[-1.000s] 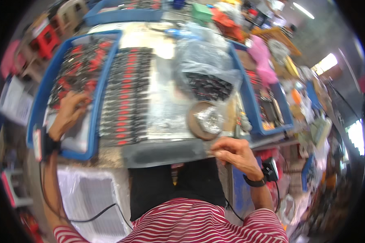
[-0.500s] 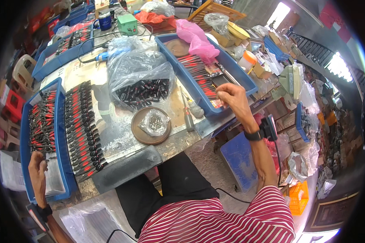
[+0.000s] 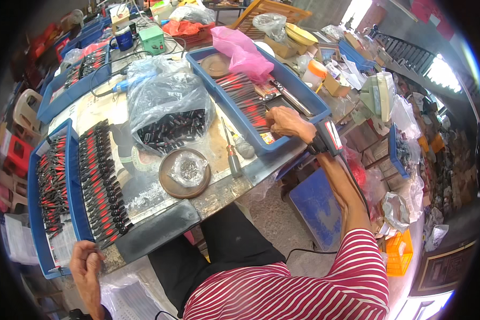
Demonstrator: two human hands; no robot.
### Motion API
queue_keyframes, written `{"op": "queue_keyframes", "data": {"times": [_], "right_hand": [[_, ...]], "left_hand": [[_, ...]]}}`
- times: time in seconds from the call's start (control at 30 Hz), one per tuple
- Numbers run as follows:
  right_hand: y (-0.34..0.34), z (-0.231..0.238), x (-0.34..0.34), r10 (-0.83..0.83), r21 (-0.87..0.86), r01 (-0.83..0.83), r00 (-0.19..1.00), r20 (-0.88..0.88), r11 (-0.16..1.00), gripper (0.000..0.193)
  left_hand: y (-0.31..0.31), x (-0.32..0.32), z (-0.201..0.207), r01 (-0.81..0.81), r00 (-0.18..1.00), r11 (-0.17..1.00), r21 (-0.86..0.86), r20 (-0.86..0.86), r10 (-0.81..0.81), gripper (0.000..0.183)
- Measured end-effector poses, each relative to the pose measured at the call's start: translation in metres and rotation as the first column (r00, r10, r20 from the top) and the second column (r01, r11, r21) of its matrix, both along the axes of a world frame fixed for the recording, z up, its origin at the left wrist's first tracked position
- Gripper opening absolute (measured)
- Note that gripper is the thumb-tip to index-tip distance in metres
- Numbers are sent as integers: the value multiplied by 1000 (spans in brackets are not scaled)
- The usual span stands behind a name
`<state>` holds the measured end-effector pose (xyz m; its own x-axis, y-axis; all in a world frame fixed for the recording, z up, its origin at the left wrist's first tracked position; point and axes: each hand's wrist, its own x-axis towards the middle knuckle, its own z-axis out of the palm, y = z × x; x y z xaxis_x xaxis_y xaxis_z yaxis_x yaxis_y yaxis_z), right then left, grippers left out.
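Note:
My right hand [image 3: 287,122] reaches into the near end of a blue bin [image 3: 265,150]; its fingers are curled down beside a row of slim red-and-black tools [image 3: 245,97], and the fingertips are hidden. At the near right corner of a second blue bin [image 3: 80,198], my left hand [image 3: 86,265] is closed, thumb against curled fingers. Whether it holds anything cannot be made out. Slim red-and-black pieces [image 3: 52,178] fill much of that bin. Just right of it, a long row of similar pieces [image 3: 100,184] lies side by side on the table.
A clear plastic bag [image 3: 168,98] of black parts lies mid-table. In front stands a round brown dish [image 3: 165,186] with small metal parts in plastic. A screwdriver [image 3: 233,159] lies beside it. Pink plastic [image 3: 245,53] drapes over the right bin. Behind is a green box [image 3: 152,40].
My left hand has moved out of the left bin, right and nearer, to its corner. My right hand has lowered further into the right bin. The whole view has shifted slightly.

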<state>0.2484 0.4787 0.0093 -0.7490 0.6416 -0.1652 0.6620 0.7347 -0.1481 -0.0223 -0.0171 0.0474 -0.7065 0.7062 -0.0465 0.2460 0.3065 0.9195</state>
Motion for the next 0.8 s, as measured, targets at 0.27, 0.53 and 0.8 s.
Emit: {"op": "queue_keyframes", "data": {"times": [0.27,0.53,0.8], "right_hand": [[15,-17,-1,118,-19,-118,993,-9,993,18],[6,-1,-9,189,-97,-176,971,148,980,23],[8,-6,-8,236,22,-244,954,182,969,21]], "left_hand": [[20,42,-20,61,995,998,-18,77,-59,21],[29,60,-34,55,982,998,4,179,-55,22],[27,66,-41,43,971,998,40,234,-51,22]]}}
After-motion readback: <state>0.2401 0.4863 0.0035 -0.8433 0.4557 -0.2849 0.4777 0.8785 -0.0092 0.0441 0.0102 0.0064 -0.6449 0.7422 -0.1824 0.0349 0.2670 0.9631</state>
